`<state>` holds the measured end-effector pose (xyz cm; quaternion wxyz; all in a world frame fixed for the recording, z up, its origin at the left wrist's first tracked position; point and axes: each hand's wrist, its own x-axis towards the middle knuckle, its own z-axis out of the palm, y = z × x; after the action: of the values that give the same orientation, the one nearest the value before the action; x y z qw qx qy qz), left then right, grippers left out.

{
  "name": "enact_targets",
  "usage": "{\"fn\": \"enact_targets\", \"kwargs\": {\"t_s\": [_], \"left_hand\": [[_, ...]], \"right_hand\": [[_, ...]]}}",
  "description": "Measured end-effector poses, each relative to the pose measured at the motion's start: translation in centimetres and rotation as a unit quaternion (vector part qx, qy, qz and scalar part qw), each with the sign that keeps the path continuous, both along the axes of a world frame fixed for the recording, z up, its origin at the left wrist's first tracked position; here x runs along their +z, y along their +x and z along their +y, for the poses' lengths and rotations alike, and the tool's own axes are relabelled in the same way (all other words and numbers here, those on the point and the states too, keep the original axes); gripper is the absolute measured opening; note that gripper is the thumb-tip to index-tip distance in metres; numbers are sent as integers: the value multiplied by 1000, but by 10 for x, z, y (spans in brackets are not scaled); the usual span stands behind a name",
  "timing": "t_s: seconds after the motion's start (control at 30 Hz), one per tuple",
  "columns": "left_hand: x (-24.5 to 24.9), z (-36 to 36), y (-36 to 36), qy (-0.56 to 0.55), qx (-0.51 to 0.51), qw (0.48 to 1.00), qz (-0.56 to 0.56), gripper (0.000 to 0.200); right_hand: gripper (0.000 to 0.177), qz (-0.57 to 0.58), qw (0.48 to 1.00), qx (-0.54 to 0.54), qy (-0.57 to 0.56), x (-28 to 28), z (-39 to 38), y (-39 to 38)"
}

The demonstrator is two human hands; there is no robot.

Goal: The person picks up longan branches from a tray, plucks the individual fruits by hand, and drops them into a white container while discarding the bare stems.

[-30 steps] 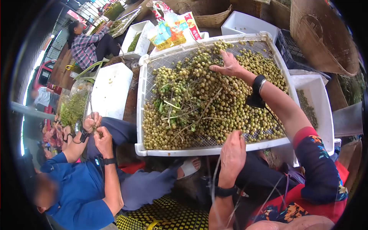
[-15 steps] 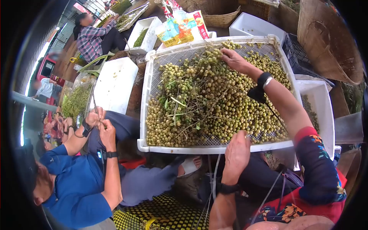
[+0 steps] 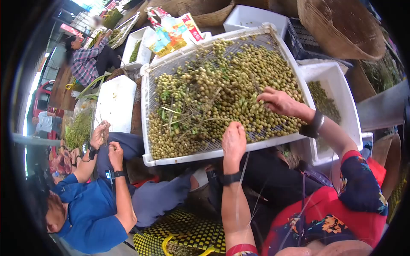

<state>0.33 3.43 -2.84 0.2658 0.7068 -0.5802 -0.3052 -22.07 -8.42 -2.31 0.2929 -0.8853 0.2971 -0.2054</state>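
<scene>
Small round yellow-green fruits fill a white mesh tray in front of me. Thin brown twigs with a few leaves lie heaped on the fruits at the left and middle. My right hand is over the right part of the tray, its fingers pinched close above the fruits. What they grip, if anything, is too small to make out. At the tray's near edge is my left hand, its fingers curled closed. Whatever may be inside it is hidden.
To my left, a person in a blue shirt handles a thin stem. White foam boxes stand around the tray, one with fruits at right. Baskets and a colourful bag are behind. Further back sits another person.
My right hand has come from the tray's far side towards me, down over the right-hand fruits. My left hand has shifted left and up to the near edge. The whole view has also shifted.
</scene>
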Motion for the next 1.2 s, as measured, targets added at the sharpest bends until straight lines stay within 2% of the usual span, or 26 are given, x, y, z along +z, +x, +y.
{"fn": "enact_targets", "kwargs": {"t_s": [0.03, 0.13, 0.2, 0.23, 0.3, 0.33, 0.37, 0.43, 0.47, 0.5, 0.6, 0.7, 0.77, 0.8, 0.83, 0.9, 0.93, 0.97, 1.03, 1.07, 1.1, 1.17, 1.2], "left_hand": [[-2, -1, -1, 22, -5, 1000, 5, 20], [-2, 0, -5, 11, -19, 1000, -21, 21], [0, 0, -6, 15, -18, 1000, -11, 21], [1, -1, -7, 15, -23, 1000, -12, 21], [2, -3, -8, 39, -9, 999, -17, 21], [2, -6, -10, 48, -4, 999, -20, 19], [3, -8, -13, 49, -6, 999, -20, 19], [6, -14, -21, -100, -15, 995, 1, 15], [12, -18, -28, -142, -11, 990, 17, 12], [13, -22, -33, -205, -4, 979, 2, 14], [32, -26, -45, -229, 16, 973, 35, 16], [49, -23, -53, -242, -19, 968, 66, 20], [52, -20, -57, -257, -31, 961, 100, 22], [43, -20, -54, -263, -42, 961, 68, 24], [29, -19, -48, -261, -48, 962, 64, 24], [7, -20, -32, -207, 4, 978, -2, 29], [9, -19, -26, -171, 35, 984, -21, 34], [13, -18, -18, -171, 36, 984, -28, 34], [22, -17, -2, -14, 110, 987, 117, 35], [21, -16, 4, -25, 123, 975, 183, 35], [20, -13, 10, -21, 120, 977, 175, 35], [31, -10, 17, 1, 169, 955, 243, 35], [34, -9, 20, 4, 178, 955, 239, 36]], "right_hand": [[49, 151, 988, 13, -2, -6, 6, -8], [58, 150, 988, 20, 41, -10, 19, -22], [65, -73, 997, 15, -8, -17, 22, -30], [65, -73, 997, 9, -8, -19, 23, -35], [57, -28, 997, -73, -1, -21, 25, -43], [36, -17, 988, -116, 102, -21, 24, -45], [36, -17, 987, -118, 103, -20, 24, -46], [16, -13, 991, -123, 43, -16, 23, -47], [12, -34, 991, -129, 4, -8, 22, -42], [12, -35, 991, -129, 7, 1, 22, -40], [14, -35, 993, -100, -54, 49, 21, -27], [12, -58, 997, -55, -18, 95, 16, -10], [21, -52, 994, -42, -83, 101, 12, 12], [21, -73, 997, -20, -34, 93, 10, 28], [21, -96, 995, 2, 13, 79, 8, 42], [21, -110, 989, 30, 97, 53, 4, 62], [19, -133, 963, 83, 218, 46, -1, 65], [23, -256, 909, 123, 306, 27, -6, 69], [26, -309, 926, 92, 195, -10, -11, 74], [31, -238, 950, 110, 170, -23, -12, 74], [34, -139, 972, 128, 141, -35, -13, 68], [38, 5, 994, 104, 44, -40, -12, 54], [39, -28, 994, 99, 37, -46, -13, 48]]}}
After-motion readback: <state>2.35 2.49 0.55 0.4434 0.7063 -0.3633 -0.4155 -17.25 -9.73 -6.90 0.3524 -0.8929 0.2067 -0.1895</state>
